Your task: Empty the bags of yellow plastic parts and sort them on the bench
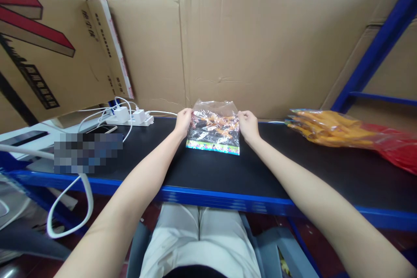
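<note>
Hands: left hand (183,121) and right hand (248,124) each pinch one side of the clear bag (213,127), upright at mid-shelf (228,173) (orange pieces inside). Uneven pull risks tearing or spilling.

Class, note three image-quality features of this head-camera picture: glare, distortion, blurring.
Head view: glare glints on the clear bag held by both hands; wide-angle distortion bends the blue shelf edge; a pixelated patch hides something at left; daylight overexposes the top right corner.

Clear bag (214,128) of orange pieces, colourful bottom strip, flat on black shelf (228,169)
</note>
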Demonstrator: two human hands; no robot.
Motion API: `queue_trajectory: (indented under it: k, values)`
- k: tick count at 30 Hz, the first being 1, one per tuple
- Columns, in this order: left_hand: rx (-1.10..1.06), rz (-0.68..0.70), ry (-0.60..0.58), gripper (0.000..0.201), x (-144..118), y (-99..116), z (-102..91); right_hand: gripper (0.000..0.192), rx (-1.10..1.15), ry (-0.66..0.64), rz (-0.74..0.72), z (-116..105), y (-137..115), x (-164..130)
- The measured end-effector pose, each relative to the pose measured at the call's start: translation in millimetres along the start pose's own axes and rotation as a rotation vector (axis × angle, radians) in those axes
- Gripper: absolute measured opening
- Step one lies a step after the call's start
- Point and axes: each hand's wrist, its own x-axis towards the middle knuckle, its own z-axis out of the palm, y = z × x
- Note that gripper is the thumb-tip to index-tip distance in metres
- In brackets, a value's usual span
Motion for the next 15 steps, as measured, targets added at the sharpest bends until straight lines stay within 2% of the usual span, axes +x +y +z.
queue_trajectory:
  k: [3,5,8,12,15]
  values:
    - [-0.073,-0.081,-0.019,0.022,3,0,-3.3,0.021,0.060,-0.111,0.021,0,-6,-5]
    - [-0.057,-0.080,-0.015,0.024,3,-1,-5.0,0.021,0.105,-0.148,0.056,1,-12,-8]
    - [-0.006,-0.029,-0.051,0.022,2,-3,-5.8,0.023,0.166,-0.131,0.141,3,-17,-9]
    - [0.015,-0.003,-0.170,0.021,0,-5,-3.8,0.028,0.243,-0.131,0.238,2,-16,-7]
    - [0.053,0.028,-0.138,0.022,-2,-5,-1.8,0.031,0.246,-0.136,0.221,1,-14,-7]
